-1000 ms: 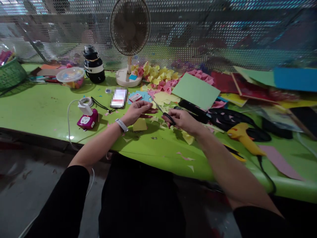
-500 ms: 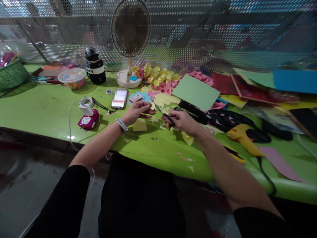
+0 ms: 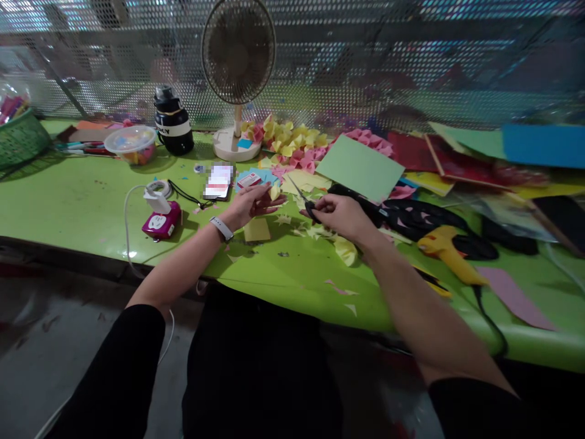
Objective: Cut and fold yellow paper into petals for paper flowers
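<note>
Black-handled metal scissors (image 3: 311, 210) are edging back, gripped by the right hand (image 3: 345, 214); the left hand (image 3: 247, 206) is fingertip-pinching small yellow paper (image 3: 275, 192), right of the black "KY"-lettered bottle (image 3: 174, 127).

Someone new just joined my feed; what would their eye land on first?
The tall round fan at the back of the green table stands out first, with bright yellow folded paper heaped beside its base. In the middle, the right hand holds black-handled scissors, facing the left hand. Off to the right lies a yellow glue gun.
</note>
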Motion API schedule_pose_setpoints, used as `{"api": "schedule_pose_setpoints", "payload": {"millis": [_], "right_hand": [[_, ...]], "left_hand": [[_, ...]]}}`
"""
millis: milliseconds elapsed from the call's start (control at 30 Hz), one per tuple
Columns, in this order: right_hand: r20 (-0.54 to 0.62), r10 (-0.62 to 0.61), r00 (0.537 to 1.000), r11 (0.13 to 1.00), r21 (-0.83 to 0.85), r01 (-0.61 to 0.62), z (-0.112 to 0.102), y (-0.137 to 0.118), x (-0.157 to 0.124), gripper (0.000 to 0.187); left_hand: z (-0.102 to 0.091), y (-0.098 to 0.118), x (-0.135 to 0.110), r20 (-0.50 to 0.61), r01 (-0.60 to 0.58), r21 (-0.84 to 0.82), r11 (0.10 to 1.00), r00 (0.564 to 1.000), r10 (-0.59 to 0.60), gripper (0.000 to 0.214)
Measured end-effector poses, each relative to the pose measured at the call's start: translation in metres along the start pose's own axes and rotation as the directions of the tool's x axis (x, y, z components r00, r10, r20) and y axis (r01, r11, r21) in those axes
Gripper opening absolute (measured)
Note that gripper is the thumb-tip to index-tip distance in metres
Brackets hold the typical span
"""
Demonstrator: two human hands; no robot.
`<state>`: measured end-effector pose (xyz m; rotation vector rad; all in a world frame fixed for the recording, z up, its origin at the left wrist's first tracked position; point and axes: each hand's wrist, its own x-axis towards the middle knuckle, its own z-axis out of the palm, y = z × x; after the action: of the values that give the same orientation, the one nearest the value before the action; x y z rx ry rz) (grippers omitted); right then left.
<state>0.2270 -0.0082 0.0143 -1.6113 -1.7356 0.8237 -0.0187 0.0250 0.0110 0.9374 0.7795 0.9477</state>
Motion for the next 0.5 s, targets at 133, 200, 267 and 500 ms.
{"api": "schedule_pose_setpoints", "payload": {"millis": [133, 200, 267, 500], "right_hand": [[-0.06, -0.047, 0.997, 0.97, -0.241, 0.031, -0.003, 0.011, 0.008, 0.027], [-0.074, -0.038, 0.997, 0.95, -0.313, 0.012, -0.004, 0.013, 0.01, 0.024], [-0.093, -0.025, 0.995, 0.925, -0.381, -0.012, -0.004, 0.014, 0.011, 0.025], [-0.094, -0.085, 0.992, 0.852, -0.523, 0.023, -0.003, 0.019, 0.012, 0.029]], "left_hand": [[-0.001, -0.001, 0.003, -0.017, -0.02, 0.002, 1.0, 1.0, 0.02, 0.015], [-0.002, -0.001, 0.004, -0.01, -0.025, -0.009, 1.0, 1.0, 0.025, 0.017], [-0.002, -0.001, 0.005, 0.002, -0.012, -0.03, 0.999, 1.0, 0.012, 0.021], [-0.001, 0.002, 0.006, -0.037, -0.022, -0.13, 0.991, 0.999, 0.017, 0.011]]}}
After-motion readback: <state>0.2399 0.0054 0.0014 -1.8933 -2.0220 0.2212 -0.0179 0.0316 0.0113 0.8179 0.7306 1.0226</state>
